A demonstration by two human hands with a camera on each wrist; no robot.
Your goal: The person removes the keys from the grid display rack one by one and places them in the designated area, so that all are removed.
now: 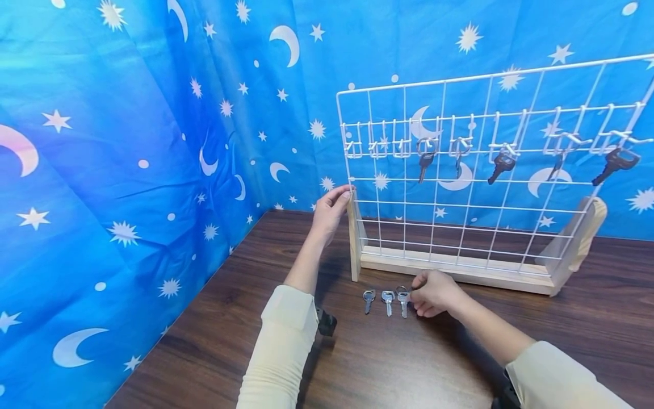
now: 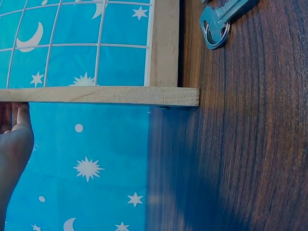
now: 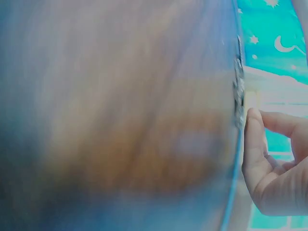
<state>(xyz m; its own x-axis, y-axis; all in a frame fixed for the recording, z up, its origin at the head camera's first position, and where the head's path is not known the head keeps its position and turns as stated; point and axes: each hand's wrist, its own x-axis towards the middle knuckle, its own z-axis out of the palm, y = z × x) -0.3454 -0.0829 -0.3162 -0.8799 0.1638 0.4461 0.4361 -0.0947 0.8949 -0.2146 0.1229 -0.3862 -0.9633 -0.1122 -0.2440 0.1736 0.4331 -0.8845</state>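
A white wire grid stands in a wooden base. At its left side my left hand grips the top of the wooden upright, fingers and thumb at the wood. The left wrist view shows that hand partly, against the upright's outer face. Three silver keys lie in a row before the base: a left key, a middle key and a right key with a ring. Curled fingers of my right hand are at the right key's edge; whether they pinch it is unclear.
White hooks line the upper grid. Several darker-looking keys hang towards the right, among them one key and a far-right key. A blue star-and-moon cloth hangs behind and left of the brown table.
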